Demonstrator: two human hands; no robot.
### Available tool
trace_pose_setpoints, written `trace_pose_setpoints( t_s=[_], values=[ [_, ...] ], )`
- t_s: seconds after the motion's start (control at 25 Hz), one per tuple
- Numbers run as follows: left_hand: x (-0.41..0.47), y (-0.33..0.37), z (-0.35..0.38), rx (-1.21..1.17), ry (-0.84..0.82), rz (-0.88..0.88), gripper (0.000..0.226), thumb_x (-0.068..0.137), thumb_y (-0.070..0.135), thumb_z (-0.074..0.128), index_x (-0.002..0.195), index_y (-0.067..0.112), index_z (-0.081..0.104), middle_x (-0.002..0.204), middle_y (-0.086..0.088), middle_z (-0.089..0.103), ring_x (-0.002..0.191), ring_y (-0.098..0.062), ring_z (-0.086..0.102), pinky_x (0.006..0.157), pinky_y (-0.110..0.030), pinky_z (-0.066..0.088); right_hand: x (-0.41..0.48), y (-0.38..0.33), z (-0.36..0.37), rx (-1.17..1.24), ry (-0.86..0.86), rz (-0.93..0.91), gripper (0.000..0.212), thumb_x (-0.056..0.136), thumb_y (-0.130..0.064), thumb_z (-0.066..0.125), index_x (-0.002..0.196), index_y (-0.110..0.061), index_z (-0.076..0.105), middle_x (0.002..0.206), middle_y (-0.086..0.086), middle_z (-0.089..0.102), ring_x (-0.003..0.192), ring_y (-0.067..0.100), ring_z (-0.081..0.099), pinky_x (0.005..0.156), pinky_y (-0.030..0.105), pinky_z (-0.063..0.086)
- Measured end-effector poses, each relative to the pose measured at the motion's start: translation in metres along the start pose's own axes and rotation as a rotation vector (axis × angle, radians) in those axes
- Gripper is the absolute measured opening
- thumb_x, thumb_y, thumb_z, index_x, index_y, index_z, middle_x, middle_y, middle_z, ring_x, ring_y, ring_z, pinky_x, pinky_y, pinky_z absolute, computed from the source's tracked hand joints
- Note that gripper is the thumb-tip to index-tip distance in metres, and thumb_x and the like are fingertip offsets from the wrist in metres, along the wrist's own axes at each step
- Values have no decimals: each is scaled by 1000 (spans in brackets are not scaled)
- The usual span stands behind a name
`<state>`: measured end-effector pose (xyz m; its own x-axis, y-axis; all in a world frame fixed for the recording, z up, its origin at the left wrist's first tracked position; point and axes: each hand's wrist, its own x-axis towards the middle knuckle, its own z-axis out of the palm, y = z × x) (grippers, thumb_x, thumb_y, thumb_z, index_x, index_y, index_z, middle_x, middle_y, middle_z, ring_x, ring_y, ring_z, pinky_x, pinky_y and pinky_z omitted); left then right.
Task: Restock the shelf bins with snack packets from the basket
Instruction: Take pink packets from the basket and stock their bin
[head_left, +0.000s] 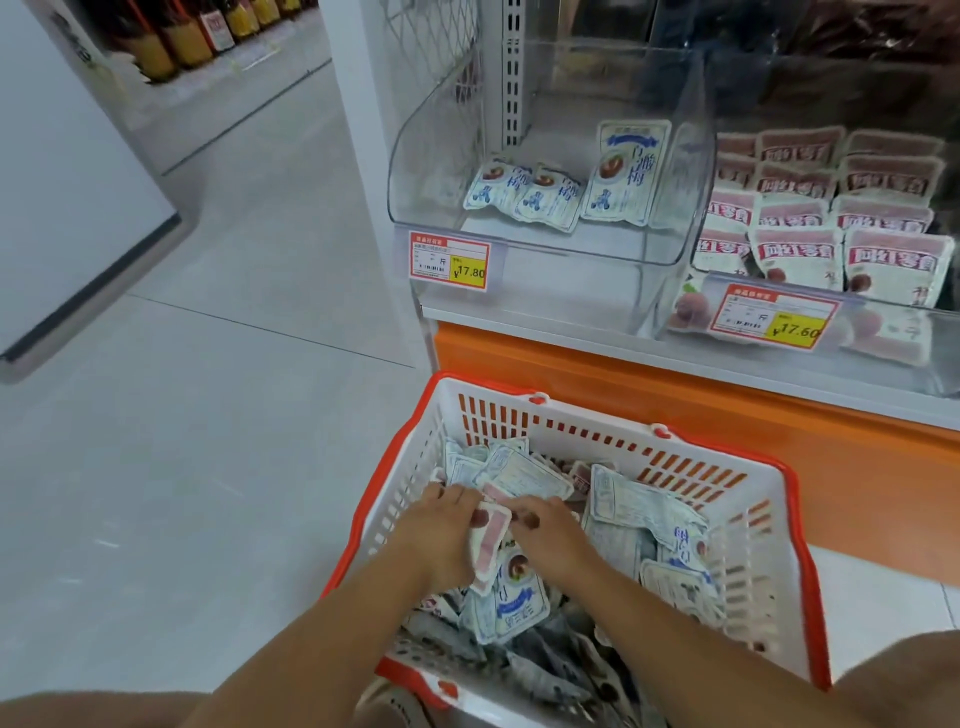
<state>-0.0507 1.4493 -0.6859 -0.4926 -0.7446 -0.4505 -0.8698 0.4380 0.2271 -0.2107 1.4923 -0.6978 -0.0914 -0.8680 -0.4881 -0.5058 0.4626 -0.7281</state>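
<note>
Step in hand: picking stock from the basket (597, 410), set on the floor below the shelf. Left hand (441, 527) and right hand (548, 530) are both curled onto 1 pink-striped packet (491, 540), which lies on the loose blue-white packets (628, 506). Next, probably: lift it clear and sort it to the right bin (883, 374) of pink packs; the left bin (571, 270) holds only 3 packs.

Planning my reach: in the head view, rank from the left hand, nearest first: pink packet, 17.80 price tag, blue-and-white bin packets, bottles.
1. pink packet, gripped by the left hand.
2. 17.80 price tag, bin front.
3. blue-and-white bin packets, behind the tag.
4. bottles, far upper left.
</note>
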Motion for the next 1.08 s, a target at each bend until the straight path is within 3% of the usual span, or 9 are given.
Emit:
trace_pose_setpoints(
  t_s=[0.12,0.24,0.32,0.52,0.64,0.72,0.84,1.0,1.08],
  values=[
    [-11,6,-36,-736,-63,-25,59,71,32,71,126,36,49,112,12,61,109,-19,61,87,-34,53,0,-10,-29,382,25,116,30,97,-9,46,112,-27,65,112,3,64,87,14,60,76,27,50],
    [-19,22,-62,-1726,-253,5,49,82,2,56,130,7,51,126,-13,65,119,-29,60,103,-41,47,-12,-15,-52,840,-208,111,30,97,-24,54,125,-16,64,109,9,66,97,27,62,84,37,53],
    [-21,28,-68,-1954,-257,68,53,82,-5,54,135,2,48,133,-22,58,125,-36,54,109,-48,41,-26,-23,-61,1043,-312,69,35,93,-29,58,124,-14,65,108,12,68,97,28,64,82,39,55],
    [-21,48,-73,-1952,-204,75,46,86,0,58,132,0,51,130,-24,59,125,-40,53,114,-57,29,-51,-26,-76,1000,-189,-20,40,77,-13,68,113,3,64,106,18,72,90,25,71,72,29,59],
    [-22,60,-80,-1905,-123,-21,41,89,15,63,128,5,57,124,-20,64,119,-35,60,108,-53,40,-63,-22,-86,1001,-72,-7,31,81,-3,67,111,5,64,103,18,73,87,26,71,76,34,60],
    [-24,64,-85,-1702,-19,-109,33,92,26,62,120,7,65,114,-15,71,108,-29,67,101,-48,49,-68,-18,-95,1000,-5,14,26,84,-1,65,110,1,65,105,18,73,91,28,71,79,36,58],
    [-29,68,-87,-1579,32,-150,26,91,18,62,113,5,65,104,-13,74,98,-26,71,91,-43,56,-71,-15,-106,1057,65,25,23,88,-9,64,110,-1,68,106,17,72,91,26,69,78,35,54],
    [-28,83,-87,-1727,36,-169,24,94,10,59,116,2,62,106,-16,73,100,-28,70,79,-37,60,-74,-15,-110,1205,20,-4,45,97,-43,49,119,-8,67,117,18,68,102,29,61,90,43,48],
    [-28,93,-87,-1853,25,-186,24,95,8,57,118,3,61,109,-18,71,103,-31,69,81,-40,60,-79,-19,-110,1166,-1,-30,48,96,-47,49,121,-10,66,115,18,68,102,31,63,99,47,46]
  ],
)
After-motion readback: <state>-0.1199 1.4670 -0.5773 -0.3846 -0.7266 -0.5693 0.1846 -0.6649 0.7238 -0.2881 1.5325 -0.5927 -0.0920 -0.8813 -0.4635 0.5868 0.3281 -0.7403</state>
